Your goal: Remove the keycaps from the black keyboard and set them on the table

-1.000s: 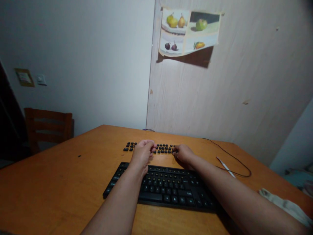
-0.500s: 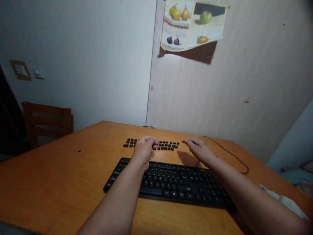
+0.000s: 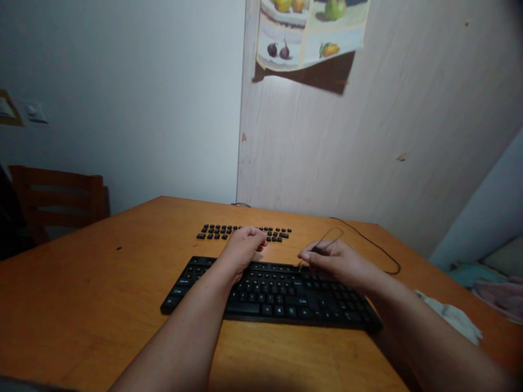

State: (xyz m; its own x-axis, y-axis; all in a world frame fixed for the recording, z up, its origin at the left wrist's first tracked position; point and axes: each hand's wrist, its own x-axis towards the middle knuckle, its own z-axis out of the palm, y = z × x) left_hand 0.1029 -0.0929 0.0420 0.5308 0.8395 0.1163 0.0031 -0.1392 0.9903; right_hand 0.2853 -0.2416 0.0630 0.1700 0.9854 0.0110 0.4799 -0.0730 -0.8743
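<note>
Item: orange wooden table [image 3: 102, 294], bearing a black keyboard [image 3: 269, 296] lying crosswise at its middle. Beyond the keyboard's far edge: loose keycaps [image 3: 220, 232], black, laid out in short rows, apart from the keyboard. Right of these: a thin dark cable [image 3: 370, 243] curving across the table toward the wall. Near right edge: a crumpled pale cloth [image 3: 449, 317]. Surroundings: wooden chair [image 3: 57, 190] at far left, wooden panel [image 3: 368, 152] behind the table with a fruit poster [image 3: 310, 32] cut off at the top, wall switch [image 3: 36, 112] on the pale wall. Left hand [image 3: 244, 247]: curled into a loose fist at the keyboard's far edge, covering the middle of the keycap rows; whether anything lies inside the fist cannot be told. Right hand [image 3: 335, 260]: over the keyboard's far right part, thumb and fingers pinched on a wire loop tool [image 3: 329, 238], its loop standing up past the fingertips. Both forearms cross the keyboard and hide some of its keys. Change noted: half a second earlier the right hand lay flat and bare, fingers stretched out farther off near the cable; it now sits drawn back with the tool. The left fist has barely shifted.
</note>
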